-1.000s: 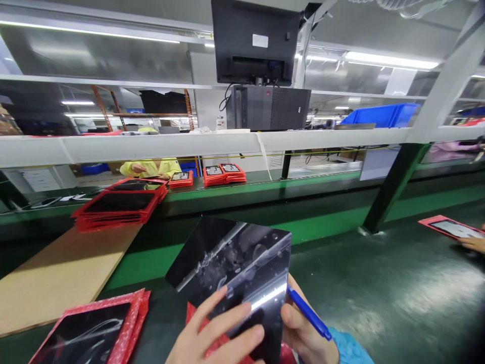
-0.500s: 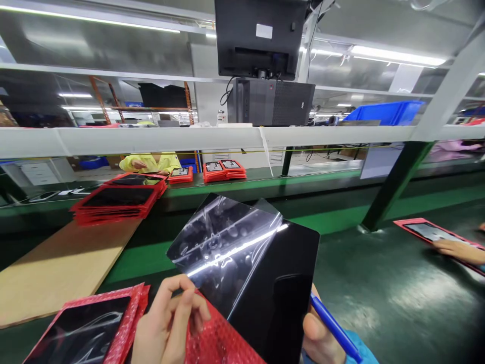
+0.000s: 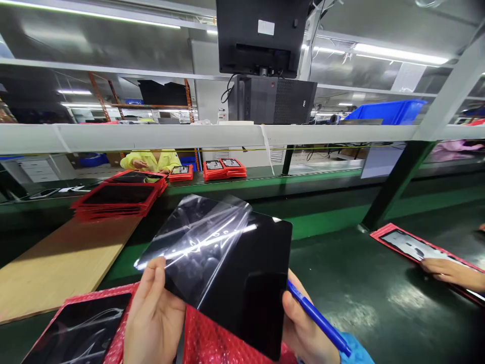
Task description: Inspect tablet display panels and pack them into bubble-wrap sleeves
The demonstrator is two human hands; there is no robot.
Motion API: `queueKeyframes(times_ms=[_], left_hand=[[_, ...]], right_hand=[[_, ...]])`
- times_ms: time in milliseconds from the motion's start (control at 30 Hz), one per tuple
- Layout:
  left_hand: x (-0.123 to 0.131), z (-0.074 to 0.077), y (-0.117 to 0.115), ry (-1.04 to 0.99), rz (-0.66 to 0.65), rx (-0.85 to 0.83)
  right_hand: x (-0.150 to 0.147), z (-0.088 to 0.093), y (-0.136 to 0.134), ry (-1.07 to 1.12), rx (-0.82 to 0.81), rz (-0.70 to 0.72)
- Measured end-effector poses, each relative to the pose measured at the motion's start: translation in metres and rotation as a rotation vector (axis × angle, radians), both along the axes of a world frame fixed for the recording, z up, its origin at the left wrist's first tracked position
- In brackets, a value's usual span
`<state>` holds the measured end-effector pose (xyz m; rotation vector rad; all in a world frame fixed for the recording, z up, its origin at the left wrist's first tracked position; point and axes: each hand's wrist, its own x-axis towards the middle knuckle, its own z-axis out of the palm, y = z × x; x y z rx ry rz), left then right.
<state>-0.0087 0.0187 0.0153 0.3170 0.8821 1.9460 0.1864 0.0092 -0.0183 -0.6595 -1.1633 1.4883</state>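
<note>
I hold a black glossy panel point(image 3: 250, 273) tilted up in front of me. A clear film point(image 3: 197, 237) lies loosely over its left half. My left hand point(image 3: 151, 318) grips the panel's left lower edge, thumb on the film. My right hand point(image 3: 303, 328) grips the right edge and also holds a blue pen point(image 3: 318, 318) that points down to the right. Under the panel lies a red bubble-wrap pouch point(image 3: 220, 344).
Another panel in a red pouch point(image 3: 83, 328) lies at lower left beside a brown board point(image 3: 64, 263). Stacks of red pouches point(image 3: 117, 202) sit on the green conveyor point(image 3: 326, 222). Another person's hand point(image 3: 447, 270) rests on a red pouch point(image 3: 409, 242) at right. A monitor point(image 3: 261, 35) hangs overhead.
The panel has tipped lower and leftward. My left hand moved from pinching the lifted film to gripping the panel's left edge, and the film has settled onto the panel. The pouch at right slid closer.
</note>
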Motion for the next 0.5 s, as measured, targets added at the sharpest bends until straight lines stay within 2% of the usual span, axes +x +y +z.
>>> queueKeyframes(times_ms=[133, 333, 500], left_hand=[[-0.006, 0.001, -0.002, 0.099, 0.036, 0.108], [-0.009, 0.003, -0.004, 0.112, 0.06, 0.103], [-0.012, 0.008, -0.005, 0.085, 0.049, 0.087]], right_hand=[[-0.014, 0.016, -0.01, 0.086, 0.015, 0.116], [-0.018, 0.012, -0.021, 0.105, 0.022, 0.161], [-0.01, 0.02, -0.018, 0.064, 0.028, 0.206]])
